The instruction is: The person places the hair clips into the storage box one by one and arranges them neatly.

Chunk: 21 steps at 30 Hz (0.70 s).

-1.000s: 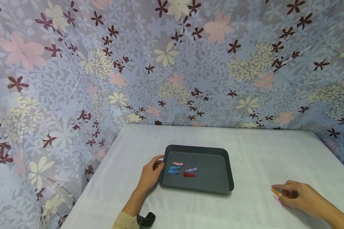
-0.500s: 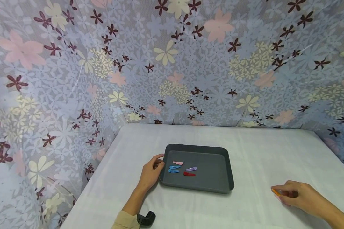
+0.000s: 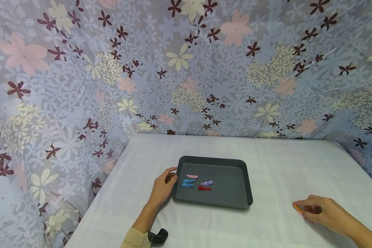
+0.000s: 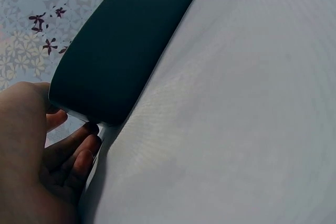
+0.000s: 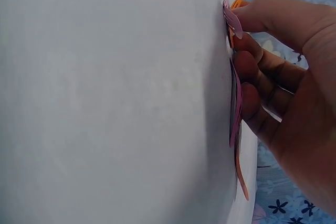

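My left hand (image 3: pixel 162 186) rests against the left side of a dark grey tray (image 3: pixel 229 186), fingertips at its wall. In the left wrist view its fingers lie loosely bent under the tray's corner. Inside the tray are several snap hair clips: a pink clip (image 3: pixel 192 176), two blue clips (image 3: pixel 188 181), a purple clip (image 3: pixel 206 183) and a red clip (image 3: pixel 204 188). Far to the right, my right hand (image 3: pixel 323 212) pinches an orange hair clip (image 3: pixel 297 208) low over the table. A pink hair clip (image 5: pixel 232 19) shows by the thumb; further pink and orange strips lie below the fingers.
A white cloth covers the table (image 3: pixel 272 172). Behind and to the left hangs a floral curtain (image 3: pixel 148 86). The left wrist wears a black band with a device (image 3: pixel 158 237), beside a beige sleeve (image 3: pixel 136 239).
The orange hair clip has tilted slightly in the right hand's fingers, and the pink one beneath it shows less. The left hand and tray stay where they were.
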Each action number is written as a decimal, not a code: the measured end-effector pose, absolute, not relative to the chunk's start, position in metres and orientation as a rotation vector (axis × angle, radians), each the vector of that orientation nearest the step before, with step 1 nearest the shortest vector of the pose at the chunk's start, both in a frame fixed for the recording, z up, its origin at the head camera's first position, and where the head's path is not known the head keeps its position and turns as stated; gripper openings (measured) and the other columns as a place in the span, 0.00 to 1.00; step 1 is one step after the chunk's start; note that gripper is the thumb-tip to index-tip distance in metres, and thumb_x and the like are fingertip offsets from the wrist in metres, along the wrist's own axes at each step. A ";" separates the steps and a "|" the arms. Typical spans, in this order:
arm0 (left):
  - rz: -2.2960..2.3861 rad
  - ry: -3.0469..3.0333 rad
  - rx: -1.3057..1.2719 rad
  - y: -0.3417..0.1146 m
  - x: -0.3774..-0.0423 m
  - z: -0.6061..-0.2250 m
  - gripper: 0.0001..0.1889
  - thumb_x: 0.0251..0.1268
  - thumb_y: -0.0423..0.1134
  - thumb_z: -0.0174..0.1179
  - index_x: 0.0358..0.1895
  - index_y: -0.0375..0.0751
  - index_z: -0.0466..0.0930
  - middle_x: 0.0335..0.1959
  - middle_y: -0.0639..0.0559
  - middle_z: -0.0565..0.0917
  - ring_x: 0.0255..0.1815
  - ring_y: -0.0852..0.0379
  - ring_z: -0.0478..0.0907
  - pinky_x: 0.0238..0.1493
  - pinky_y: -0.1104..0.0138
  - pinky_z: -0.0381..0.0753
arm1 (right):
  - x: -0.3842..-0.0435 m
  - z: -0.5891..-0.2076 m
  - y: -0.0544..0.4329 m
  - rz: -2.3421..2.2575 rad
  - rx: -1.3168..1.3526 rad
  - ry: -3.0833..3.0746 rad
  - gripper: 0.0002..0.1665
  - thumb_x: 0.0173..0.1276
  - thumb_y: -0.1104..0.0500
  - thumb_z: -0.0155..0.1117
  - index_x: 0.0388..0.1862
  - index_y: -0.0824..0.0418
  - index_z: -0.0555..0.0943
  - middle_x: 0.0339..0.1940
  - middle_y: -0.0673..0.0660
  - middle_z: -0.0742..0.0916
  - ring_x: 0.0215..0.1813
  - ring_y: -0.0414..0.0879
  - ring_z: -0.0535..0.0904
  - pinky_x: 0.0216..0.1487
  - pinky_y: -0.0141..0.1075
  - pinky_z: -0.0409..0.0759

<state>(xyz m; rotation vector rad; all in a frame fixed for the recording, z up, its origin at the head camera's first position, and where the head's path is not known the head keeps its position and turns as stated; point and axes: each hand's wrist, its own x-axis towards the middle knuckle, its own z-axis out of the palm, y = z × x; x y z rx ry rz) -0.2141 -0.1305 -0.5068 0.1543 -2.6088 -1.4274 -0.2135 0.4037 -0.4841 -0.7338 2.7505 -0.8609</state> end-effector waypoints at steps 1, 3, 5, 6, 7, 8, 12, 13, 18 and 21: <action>-1.436 -2.607 0.162 -0.131 -0.214 -0.507 0.18 0.66 0.46 0.55 0.59 0.62 0.74 0.48 0.55 0.85 0.43 0.60 0.78 0.50 0.63 0.75 | -0.213 -0.484 0.403 -0.855 -0.724 2.762 0.17 0.60 0.53 0.67 0.49 0.53 0.84 0.27 0.39 0.78 0.24 0.31 0.67 0.23 0.29 0.65; -1.434 -2.610 0.158 -0.131 -0.215 -0.507 0.18 0.67 0.46 0.54 0.59 0.62 0.74 0.48 0.55 0.85 0.44 0.60 0.78 0.50 0.62 0.75 | -0.212 -0.483 0.401 -0.836 -0.683 2.772 0.17 0.61 0.51 0.66 0.49 0.52 0.84 0.27 0.39 0.78 0.24 0.31 0.68 0.23 0.29 0.66; -1.432 -2.611 0.153 -0.131 -0.215 -0.508 0.18 0.67 0.46 0.54 0.59 0.62 0.74 0.48 0.55 0.84 0.44 0.60 0.78 0.50 0.62 0.75 | -0.212 -0.482 0.399 -0.809 -0.626 2.779 0.17 0.62 0.48 0.64 0.48 0.51 0.84 0.26 0.40 0.78 0.23 0.31 0.69 0.23 0.29 0.66; -1.431 -2.612 0.152 -0.131 -0.215 -0.508 0.18 0.67 0.46 0.54 0.59 0.62 0.74 0.48 0.56 0.84 0.44 0.60 0.78 0.50 0.62 0.75 | -0.212 -0.481 0.397 -0.797 -0.609 2.777 0.18 0.62 0.46 0.64 0.48 0.51 0.84 0.26 0.40 0.78 0.23 0.31 0.69 0.23 0.29 0.66; -1.431 -2.612 0.150 -0.132 -0.215 -0.509 0.18 0.67 0.46 0.54 0.59 0.62 0.74 0.48 0.56 0.85 0.44 0.60 0.78 0.50 0.62 0.74 | -0.212 -0.481 0.396 -0.782 -0.594 2.780 0.18 0.62 0.45 0.63 0.48 0.51 0.84 0.26 0.41 0.78 0.23 0.31 0.69 0.24 0.29 0.66; -1.428 -2.613 0.149 -0.132 -0.215 -0.509 0.18 0.67 0.46 0.54 0.59 0.62 0.74 0.48 0.56 0.85 0.44 0.60 0.78 0.50 0.62 0.74 | -0.212 -0.480 0.395 -0.769 -0.581 2.784 0.19 0.62 0.44 0.63 0.47 0.51 0.84 0.26 0.41 0.78 0.22 0.31 0.69 0.24 0.29 0.66; -1.421 -2.613 0.147 -0.132 -0.215 -0.510 0.18 0.67 0.46 0.54 0.60 0.61 0.74 0.48 0.56 0.85 0.43 0.61 0.78 0.50 0.63 0.74 | -0.213 -0.481 0.392 -0.730 -0.577 2.816 0.17 0.60 0.44 0.65 0.46 0.49 0.85 0.26 0.41 0.77 0.23 0.30 0.66 0.24 0.29 0.65; -1.421 -2.612 0.146 -0.132 -0.215 -0.510 0.18 0.67 0.46 0.54 0.59 0.61 0.74 0.47 0.56 0.85 0.43 0.61 0.78 0.50 0.63 0.74 | -0.214 -0.481 0.392 -0.722 -0.580 2.826 0.17 0.60 0.44 0.65 0.45 0.48 0.85 0.26 0.40 0.77 0.24 0.30 0.66 0.24 0.28 0.65; -1.423 -2.610 0.147 -0.132 -0.216 -0.510 0.18 0.67 0.46 0.55 0.59 0.63 0.74 0.47 0.56 0.85 0.43 0.61 0.78 0.49 0.63 0.74 | -0.210 -0.479 0.396 -0.730 -0.594 2.832 0.16 0.62 0.46 0.63 0.46 0.50 0.84 0.26 0.41 0.77 0.23 0.30 0.65 0.24 0.29 0.64; -1.422 -2.609 0.148 -0.132 -0.215 -0.509 0.18 0.67 0.47 0.55 0.58 0.64 0.74 0.47 0.56 0.85 0.43 0.61 0.78 0.49 0.64 0.74 | -0.208 -0.477 0.400 -0.719 -0.557 2.825 0.16 0.62 0.48 0.64 0.48 0.51 0.83 0.26 0.42 0.77 0.23 0.31 0.65 0.23 0.29 0.64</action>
